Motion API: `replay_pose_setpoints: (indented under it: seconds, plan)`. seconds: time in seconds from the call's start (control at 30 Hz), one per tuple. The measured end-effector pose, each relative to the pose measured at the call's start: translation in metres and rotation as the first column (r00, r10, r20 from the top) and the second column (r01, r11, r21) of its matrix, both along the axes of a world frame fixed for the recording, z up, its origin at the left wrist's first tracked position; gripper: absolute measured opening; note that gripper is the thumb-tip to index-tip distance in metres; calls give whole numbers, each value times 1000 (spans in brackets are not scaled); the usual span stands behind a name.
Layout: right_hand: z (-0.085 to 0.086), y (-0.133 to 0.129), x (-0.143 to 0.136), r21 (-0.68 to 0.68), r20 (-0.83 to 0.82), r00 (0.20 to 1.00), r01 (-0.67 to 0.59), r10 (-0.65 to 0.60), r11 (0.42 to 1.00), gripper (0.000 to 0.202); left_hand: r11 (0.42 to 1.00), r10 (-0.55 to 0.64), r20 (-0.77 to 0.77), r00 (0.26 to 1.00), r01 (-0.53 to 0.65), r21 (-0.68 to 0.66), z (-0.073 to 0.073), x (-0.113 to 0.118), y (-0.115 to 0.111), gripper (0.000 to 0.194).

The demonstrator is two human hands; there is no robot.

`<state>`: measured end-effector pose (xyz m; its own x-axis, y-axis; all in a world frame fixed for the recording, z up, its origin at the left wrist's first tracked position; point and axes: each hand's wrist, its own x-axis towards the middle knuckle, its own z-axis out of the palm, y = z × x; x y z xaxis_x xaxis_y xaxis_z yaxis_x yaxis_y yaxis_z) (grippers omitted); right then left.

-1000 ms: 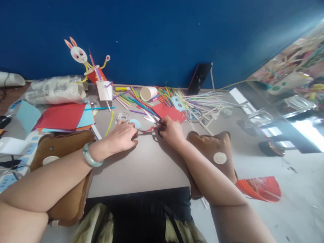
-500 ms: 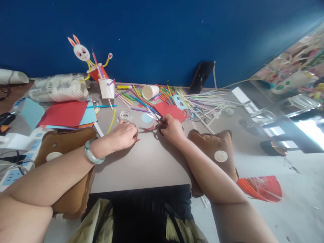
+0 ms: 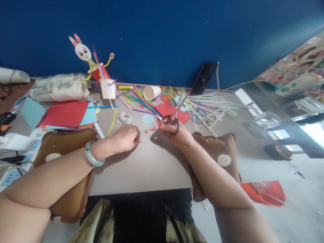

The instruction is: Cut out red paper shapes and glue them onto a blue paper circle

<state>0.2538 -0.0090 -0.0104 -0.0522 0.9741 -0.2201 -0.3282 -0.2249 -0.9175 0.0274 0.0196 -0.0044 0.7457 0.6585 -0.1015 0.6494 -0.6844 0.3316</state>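
The right hand (image 3: 176, 135) grips scissors (image 3: 180, 104) above the bench (image 3: 141, 173); the left hand (image 3: 125, 137), apart from it, pinches a red scrap (image 3: 139, 142), its tip showing.

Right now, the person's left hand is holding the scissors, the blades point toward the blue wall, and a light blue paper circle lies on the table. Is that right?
Not quite: the right hand holds the scissors, as the head view shows. The blades do point toward the blue wall, and a light blue paper circle lies on the table.
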Motion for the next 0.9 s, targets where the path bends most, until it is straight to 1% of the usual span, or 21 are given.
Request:
replay_pose_setpoints:
  seconds: [0.07,0.1,0.13,0.2,0.23,0.27,0.3,0.37,0.53,0.63,0.7,0.77,0.83,0.9]
  plan:
    - [1,-2,-2,-5,-15,1000,-21,21,1000,35,992,92,163,982,-77,-96,-2,4,1,9]
    - [1,-3,-4,-6,-9,999,-39,39,999,35,977,156,270,950,-109,-182,-2,6,1,13]
    - [1,-4,-5,-10,8,998,-63,63,998,35,950,229,371,900,-123,-289,-3,9,1,18]
    - [0,-7,-9,-25,45,992,-119,120,993,35,855,351,503,790,-51,-517,-3,13,0,30]
    - [-1,-8,-11,-34,55,988,-143,145,989,35,801,394,528,752,0,-599,-2,15,0,33]
    - [-2,-8,-12,-43,60,984,-165,167,985,36,757,425,540,727,42,-652,-1,16,-1,33]
    - [-3,-9,-14,-50,60,981,-184,187,982,37,731,447,549,706,65,-679,0,18,-1,30]
    - [-5,-10,-16,-51,62,975,-212,215,976,37,703,491,556,670,72,-707,2,19,-2,22]
    - [-2,-12,-20,-11,94,974,-207,207,978,39,629,626,521,581,19,-777,4,20,-2,20]
    - [0,-15,-22,-8,125,975,-186,185,983,44,591,664,494,561,11,-806,2,20,-1,20]
    - [0,-16,-23,-8,142,979,-146,145,989,45,564,689,462,558,-13,-826,1,20,0,20]
    - [-2,-15,-22,-5,149,983,-104,103,995,47,569,696,457,554,-38,-822,0,19,0,19]
    - [-3,-14,-21,5,160,985,-63,62,998,48,607,675,474,565,-60,-793,0,18,1,17]
    - [-4,-12,-20,25,178,984,-14,10,1000,48,651,636,485,601,-80,-755,0,17,2,16]
